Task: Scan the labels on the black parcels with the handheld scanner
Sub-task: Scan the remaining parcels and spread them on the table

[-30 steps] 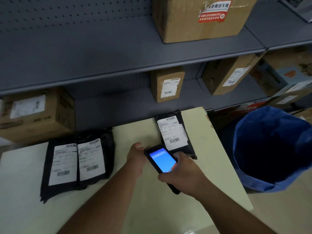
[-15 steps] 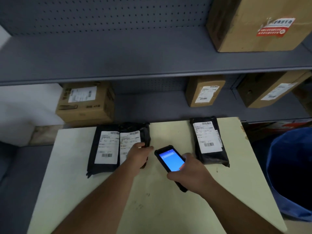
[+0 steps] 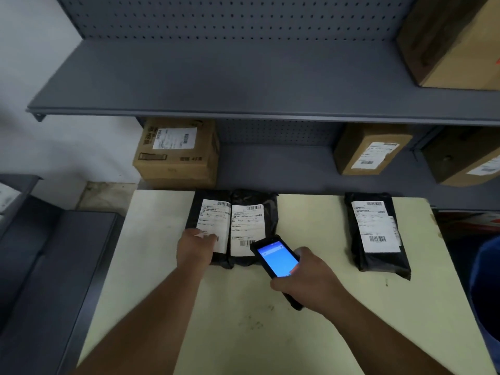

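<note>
Three black parcels with white labels lie on a pale table [image 3: 243, 320]. Two sit side by side at the back middle: the left parcel [image 3: 209, 212] and the middle parcel [image 3: 254, 220]. A third parcel [image 3: 377, 234] lies apart at the right. My left hand [image 3: 196, 246] rests flat on the near end of the left parcel, fingers on its label. My right hand [image 3: 311, 282] grips the handheld scanner [image 3: 276, 257], blue screen lit, its top end over the near right corner of the middle parcel by the barcode.
Grey metal shelves [image 3: 243, 104] stand behind the table with cardboard boxes [image 3: 177, 151] [image 3: 370, 148] on the lower level and a big box [image 3: 457, 41] above. A blue bin [image 3: 487, 293] stands at the right edge. A dark surface [image 3: 40, 266] lies left.
My view swung left. My left hand moved from beside the scanner onto the left parcel. My right hand carried the scanner from the right parcel toward the middle parcel.
</note>
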`<state>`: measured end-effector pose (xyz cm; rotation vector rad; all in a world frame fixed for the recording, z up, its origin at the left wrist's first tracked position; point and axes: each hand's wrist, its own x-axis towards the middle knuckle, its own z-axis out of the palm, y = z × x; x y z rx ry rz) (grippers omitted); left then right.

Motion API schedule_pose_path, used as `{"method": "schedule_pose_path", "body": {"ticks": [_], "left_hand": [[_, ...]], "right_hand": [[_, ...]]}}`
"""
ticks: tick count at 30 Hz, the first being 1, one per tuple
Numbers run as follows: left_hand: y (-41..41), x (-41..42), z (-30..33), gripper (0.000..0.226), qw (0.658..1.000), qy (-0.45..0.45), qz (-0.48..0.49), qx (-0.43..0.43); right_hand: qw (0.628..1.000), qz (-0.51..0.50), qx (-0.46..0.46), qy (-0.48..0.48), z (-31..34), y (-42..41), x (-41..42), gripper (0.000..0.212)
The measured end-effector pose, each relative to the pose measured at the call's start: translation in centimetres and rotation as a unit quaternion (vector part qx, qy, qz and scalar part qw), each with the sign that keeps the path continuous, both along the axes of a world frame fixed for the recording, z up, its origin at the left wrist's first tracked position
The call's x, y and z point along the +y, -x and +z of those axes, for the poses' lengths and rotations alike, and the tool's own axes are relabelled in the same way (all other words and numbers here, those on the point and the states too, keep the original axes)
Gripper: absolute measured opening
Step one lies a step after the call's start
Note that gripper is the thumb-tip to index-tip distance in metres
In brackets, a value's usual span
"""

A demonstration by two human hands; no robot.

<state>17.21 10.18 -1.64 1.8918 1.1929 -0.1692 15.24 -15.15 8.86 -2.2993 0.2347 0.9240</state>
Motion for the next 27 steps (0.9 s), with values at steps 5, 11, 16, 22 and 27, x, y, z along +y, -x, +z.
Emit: {"method": "schedule_pose_path", "body": {"ticks": [5,11,16,22,27], "left_hand": [[1.5,2.4,-1.1,0.097,0.997,-0.048,-0.005,0.061],[1.5,3.3,-2.8,0.100,0.997,0.044,-0.027,0.065],[1.1,2.8,-3.8,0.110,0.995,0.059,-0.029,0.072],[0.6,2.8,-4.7,0.116,0.992,0.026,-0.043,0.118],[0.6,2.0,-4.0,0.105,0.992,0.024,-0.047,0.119]], "right_hand": [[1.000,0.008,0.008,0.002,-0.6,0.1,2.2,0.053],[1.000,0.013,0.016,0.007,-1.4,0.2,4.1,0.057],[1.000,-0.001,0.027,-0.003,-1.9,0.2,4.7,0.055],[0.999,-0.016,0.036,-0.010,-2.2,0.1,4.7,0.054],[0.999,-0.026,0.040,-0.019,-2.4,0.2,4.5,0.051]]}}
